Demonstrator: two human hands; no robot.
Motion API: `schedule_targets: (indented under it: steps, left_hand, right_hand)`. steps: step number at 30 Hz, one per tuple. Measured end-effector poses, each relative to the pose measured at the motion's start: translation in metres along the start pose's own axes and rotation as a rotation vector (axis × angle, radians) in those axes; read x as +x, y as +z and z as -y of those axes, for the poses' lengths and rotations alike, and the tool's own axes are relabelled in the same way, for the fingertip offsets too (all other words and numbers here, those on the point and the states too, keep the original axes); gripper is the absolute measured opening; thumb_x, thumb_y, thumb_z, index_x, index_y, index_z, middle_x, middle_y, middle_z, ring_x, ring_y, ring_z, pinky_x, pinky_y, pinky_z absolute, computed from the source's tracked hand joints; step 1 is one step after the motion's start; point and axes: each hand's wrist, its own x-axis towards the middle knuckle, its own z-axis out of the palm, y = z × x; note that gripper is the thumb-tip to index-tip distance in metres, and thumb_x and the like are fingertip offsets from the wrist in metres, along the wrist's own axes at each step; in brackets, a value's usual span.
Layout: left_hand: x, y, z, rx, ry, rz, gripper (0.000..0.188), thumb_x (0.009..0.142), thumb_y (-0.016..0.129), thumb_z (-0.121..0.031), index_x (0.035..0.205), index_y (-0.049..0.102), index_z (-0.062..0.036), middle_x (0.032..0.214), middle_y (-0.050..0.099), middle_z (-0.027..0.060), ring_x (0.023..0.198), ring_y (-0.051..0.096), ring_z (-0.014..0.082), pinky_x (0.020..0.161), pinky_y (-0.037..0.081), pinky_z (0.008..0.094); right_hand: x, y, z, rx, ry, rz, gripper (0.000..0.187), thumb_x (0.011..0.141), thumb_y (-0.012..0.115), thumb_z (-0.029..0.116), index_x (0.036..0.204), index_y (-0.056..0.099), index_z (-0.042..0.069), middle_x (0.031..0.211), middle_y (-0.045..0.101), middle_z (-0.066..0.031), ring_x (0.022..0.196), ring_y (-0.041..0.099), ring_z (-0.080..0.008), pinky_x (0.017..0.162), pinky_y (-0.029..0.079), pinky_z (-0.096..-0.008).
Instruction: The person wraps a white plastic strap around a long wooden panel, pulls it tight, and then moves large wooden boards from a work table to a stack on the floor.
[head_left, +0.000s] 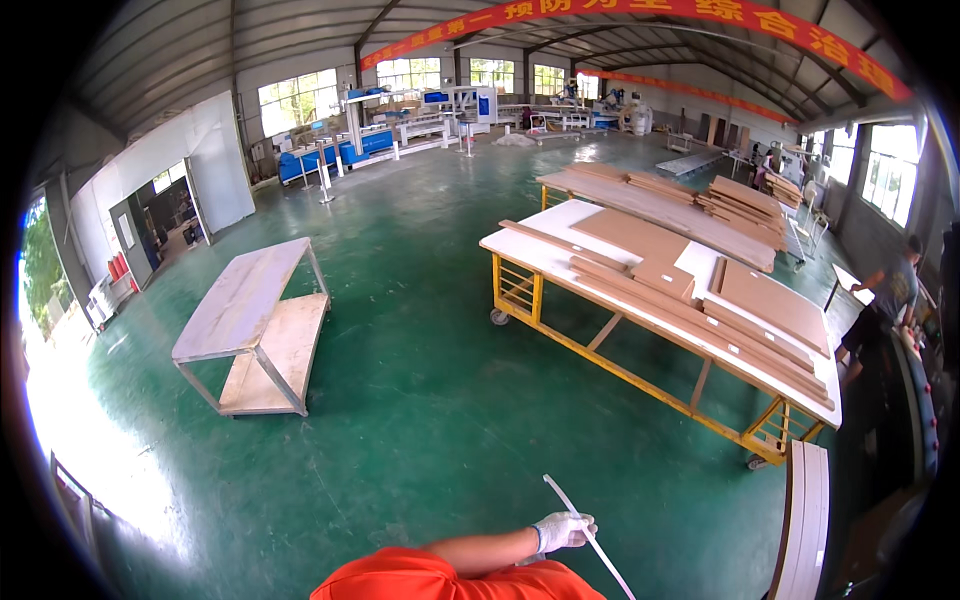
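Note:
My left hand (563, 532), in a white knitted work glove, reaches across from the lower edge with the fingers closed around a thin white strip (605, 562). The strip is long, narrow and slightly curved. It slants from above the hand down to the lower edge, where its end leaves the picture. An orange sleeve (385, 577) covers my upper arm; the forearm is bare. My right hand does not show. To the right of the held strip, long pale boards (803, 520) stand side by side.
A yellow-framed wheeled table (570, 343) carries brown boards (755, 295); another loaded table (640, 198) stands behind it. A two-tier cart (240, 290) is at left on the green floor (400, 400). At right a person (888, 295) bends over. Blue machines (350, 148) line the back.

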Motion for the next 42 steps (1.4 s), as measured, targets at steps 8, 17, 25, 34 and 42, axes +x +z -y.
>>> schedule_targets:
  steps: [8,17,25,34,42]
  left_hand:
    - [-0.007,-0.011,-0.065,0.205,0.255,-0.182,0.027,0.101,0.058,-0.018,0.123,0.063,-0.002,0.111,0.072,0.0128,0.101,0.071,0.0231,0.088,0.058,0.0358]
    - [0.002,0.002,-0.052,-0.163,0.202,0.116,0.022,0.098,0.057,-0.006,0.12,0.062,-0.0049,0.115,0.069,0.0125,0.109,0.067,0.0271,0.09,0.056,0.0379]
    - [0.017,0.058,-0.017,0.081,0.078,0.039,0.016,0.1,0.055,-0.006,0.11,0.067,-0.0011,0.109,0.071,0.0171,0.102,0.071,0.0305,0.089,0.06,0.0438]
    - [0.051,0.043,-0.129,0.169,0.34,-0.126,0.013,0.099,0.056,-0.006,0.108,0.065,-0.0044,0.102,0.071,0.0148,0.094,0.072,0.0282,0.084,0.061,0.0433]
    - [0.131,0.132,-0.051,0.21,-0.143,0.178,0.016,0.1,0.054,-0.006,0.112,0.063,-0.0039,0.109,0.07,0.0169,0.103,0.07,0.0324,0.091,0.058,0.0475]
  right_hand:
    - [-0.001,0.012,0.0,0.0,0.009,-0.061,0.073,0.088,0.064,0.05,0.146,0.047,0.011,0.117,0.07,-0.0217,0.111,0.067,-0.0373,0.094,0.053,-0.0482]
    - [-0.046,-0.043,0.06,-0.12,0.081,0.016,0.046,0.082,0.057,0.045,0.104,0.077,0.01,0.105,0.074,-0.0165,0.101,0.071,-0.0342,0.086,0.055,-0.0402]
    - [-0.09,-0.07,0.086,-0.045,0.155,0.013,0.042,0.087,0.051,0.035,0.108,0.076,0.009,0.115,0.072,-0.0147,0.108,0.069,-0.0327,0.09,0.055,-0.0397]
    - [-0.081,-0.056,0.077,0.022,0.166,0.021,0.043,0.085,0.052,0.039,0.106,0.076,0.011,0.109,0.073,-0.0136,0.104,0.069,-0.0344,0.086,0.054,-0.0408]
    - [-0.085,-0.069,0.077,0.39,0.158,-0.036,0.058,0.075,0.063,0.065,0.101,0.077,0.014,0.1,0.074,-0.0137,0.096,0.07,-0.0336,0.087,0.054,-0.0379]
